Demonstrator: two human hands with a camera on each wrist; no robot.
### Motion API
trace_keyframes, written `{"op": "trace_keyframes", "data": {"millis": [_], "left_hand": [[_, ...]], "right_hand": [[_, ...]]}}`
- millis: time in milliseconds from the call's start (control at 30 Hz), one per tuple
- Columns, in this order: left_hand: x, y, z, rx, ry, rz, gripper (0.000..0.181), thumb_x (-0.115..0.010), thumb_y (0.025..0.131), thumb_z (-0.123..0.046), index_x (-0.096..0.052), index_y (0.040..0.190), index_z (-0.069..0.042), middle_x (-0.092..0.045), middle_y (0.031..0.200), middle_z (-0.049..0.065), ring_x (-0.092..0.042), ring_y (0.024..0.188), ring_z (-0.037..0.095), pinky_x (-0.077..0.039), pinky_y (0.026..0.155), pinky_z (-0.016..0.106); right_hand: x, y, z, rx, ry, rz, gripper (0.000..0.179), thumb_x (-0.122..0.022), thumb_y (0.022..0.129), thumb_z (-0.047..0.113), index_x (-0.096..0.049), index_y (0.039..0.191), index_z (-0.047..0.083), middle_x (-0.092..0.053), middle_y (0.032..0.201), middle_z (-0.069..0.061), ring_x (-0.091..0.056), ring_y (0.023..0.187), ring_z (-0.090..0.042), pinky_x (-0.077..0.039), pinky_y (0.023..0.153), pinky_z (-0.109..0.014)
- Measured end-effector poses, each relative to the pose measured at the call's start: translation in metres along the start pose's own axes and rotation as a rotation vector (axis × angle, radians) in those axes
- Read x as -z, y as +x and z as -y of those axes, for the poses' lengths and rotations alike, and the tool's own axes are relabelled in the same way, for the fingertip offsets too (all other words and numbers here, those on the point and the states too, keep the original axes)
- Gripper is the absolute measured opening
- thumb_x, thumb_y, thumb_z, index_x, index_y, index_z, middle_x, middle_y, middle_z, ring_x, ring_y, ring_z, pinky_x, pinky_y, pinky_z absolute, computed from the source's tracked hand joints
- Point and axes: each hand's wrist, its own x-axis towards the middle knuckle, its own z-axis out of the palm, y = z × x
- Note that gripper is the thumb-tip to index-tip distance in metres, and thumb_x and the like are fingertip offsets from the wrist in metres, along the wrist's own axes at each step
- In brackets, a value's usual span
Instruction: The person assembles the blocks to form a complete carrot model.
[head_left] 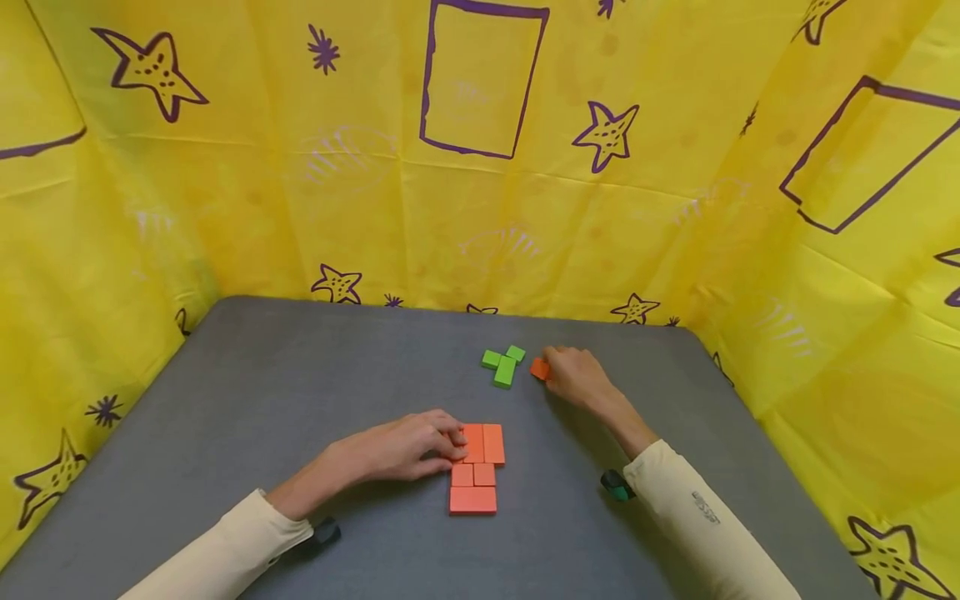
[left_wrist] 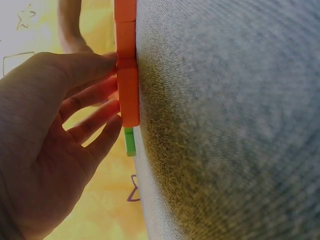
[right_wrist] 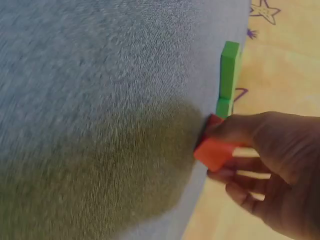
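Out on the grey desk (head_left: 300, 367), the left hand (head_left: 397, 446) rests relaxed fingertips on the orange blocks (head_left: 473, 498), and farther off the right hand (head_left: 579, 377) pinches a lone block (head_left: 539, 369) beside the green blocks (head_left: 505, 372)!

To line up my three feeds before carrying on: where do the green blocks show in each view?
Head: the green blocks are just right of centre, below mid-height, beside the right hand.
Left wrist: left of centre, below mid-height, partly showing past the lower end of the orange row.
Right wrist: upper right, above the held orange block.
Shared landmark: the yellow cloth with purple drawings.
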Motion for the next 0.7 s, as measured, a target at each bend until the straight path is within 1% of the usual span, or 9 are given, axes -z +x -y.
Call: {"op": "trace_keyframes", "data": {"millis": [67, 133, 233, 300, 333, 400, 467, 567, 700], "left_hand": [[0.001, 0.000, -0.001, 0.004, -0.004, 0.004, 0.022, -0.072, 0.100, -0.019, -0.080, 0.120, -0.016, -0.070, 0.129, -0.001, -0.060, 0.128, 0.015, -0.055, 0.109, 0.036], [0.001, -0.001, -0.001, 0.004, -0.005, 0.003, 0.023, -0.072, 0.100, -0.019, -0.079, 0.121, -0.016, -0.070, 0.130, -0.001, -0.060, 0.128, 0.016, -0.055, 0.109, 0.036], [0.001, -0.002, -0.001, 0.002, 0.002, -0.004, 0.023, -0.072, 0.100, -0.020, -0.080, 0.121, -0.016, -0.070, 0.129, -0.002, -0.060, 0.128, 0.016, -0.055, 0.109, 0.036], [0.000, -0.002, 0.000, 0.002, 0.005, -0.010, 0.022, -0.072, 0.100, -0.020, -0.080, 0.121, -0.016, -0.070, 0.129, -0.002, -0.060, 0.127, 0.015, -0.055, 0.109, 0.036], [0.000, -0.002, 0.000, 0.003, 0.006, -0.011, 0.022, -0.072, 0.100, -0.020, -0.080, 0.121, -0.016, -0.070, 0.129, -0.002, -0.060, 0.127, 0.015, -0.055, 0.109, 0.036], [-0.001, -0.002, 0.000, 0.003, 0.006, -0.013, 0.022, -0.072, 0.100, -0.020, -0.080, 0.120, -0.016, -0.070, 0.129, -0.002, -0.060, 0.127, 0.015, -0.055, 0.109, 0.036], [0.000, -0.002, 0.000, -0.002, 0.006, -0.014, 0.022, -0.072, 0.100, -0.020, -0.080, 0.120, -0.016, -0.070, 0.128, -0.002, -0.060, 0.127, 0.015, -0.055, 0.109, 0.036], [0.000, -0.002, -0.001, -0.010, 0.007, -0.015, 0.021, -0.072, 0.100, -0.019, -0.080, 0.119, -0.016, -0.070, 0.128, -0.002, -0.060, 0.127, 0.015, -0.055, 0.109, 0.036], [0.001, -0.001, -0.001, -0.010, 0.006, -0.011, 0.020, -0.071, 0.100, -0.019, -0.080, 0.118, -0.016, -0.070, 0.128, -0.003, -0.060, 0.128, 0.016, -0.055, 0.109, 0.036]], "right_hand": [[0.004, -0.003, -0.001, 0.055, -0.026, -0.008, 0.016, -0.075, 0.084, 0.000, -0.063, 0.091, 0.008, -0.065, 0.081, -0.007, -0.062, 0.072, -0.027, -0.051, 0.063, -0.046], [0.010, -0.005, -0.001, 0.065, -0.011, 0.044, 0.021, -0.077, 0.084, -0.001, -0.066, 0.100, 0.008, -0.069, 0.092, -0.008, -0.065, 0.082, -0.028, -0.054, 0.070, -0.047], [0.020, -0.005, 0.001, 0.023, 0.041, 0.163, 0.036, -0.080, 0.087, 0.008, -0.066, 0.120, 0.006, -0.071, 0.112, -0.013, -0.066, 0.096, -0.030, -0.057, 0.082, -0.052], [0.023, -0.005, 0.003, -0.006, 0.075, 0.202, 0.045, -0.080, 0.090, 0.017, -0.065, 0.130, 0.004, -0.071, 0.123, -0.015, -0.066, 0.100, -0.030, -0.057, 0.088, -0.053], [0.023, -0.004, 0.003, -0.019, 0.084, 0.212, 0.047, -0.080, 0.092, 0.022, -0.065, 0.132, 0.003, -0.070, 0.125, -0.016, -0.066, 0.100, -0.029, -0.057, 0.088, -0.051], [0.022, -0.002, 0.004, -0.037, 0.096, 0.219, 0.046, -0.079, 0.094, 0.029, -0.067, 0.128, 0.002, -0.071, 0.120, -0.015, -0.063, 0.094, -0.026, -0.056, 0.084, -0.046], [0.020, -0.001, 0.005, -0.053, 0.103, 0.209, 0.040, -0.079, 0.094, 0.031, -0.071, 0.119, 0.001, -0.070, 0.108, -0.013, -0.060, 0.085, -0.022, -0.053, 0.075, -0.039], [0.017, 0.000, 0.005, -0.053, 0.102, 0.193, 0.028, -0.079, 0.093, 0.028, -0.071, 0.103, 0.003, -0.066, 0.091, -0.008, -0.055, 0.075, -0.019, -0.045, 0.066, -0.032], [0.017, -0.001, 0.007, -0.039, 0.100, 0.179, 0.022, -0.080, 0.092, 0.023, -0.070, 0.095, 0.004, -0.063, 0.083, -0.006, -0.053, 0.071, -0.018, -0.043, 0.062, -0.030]]}}
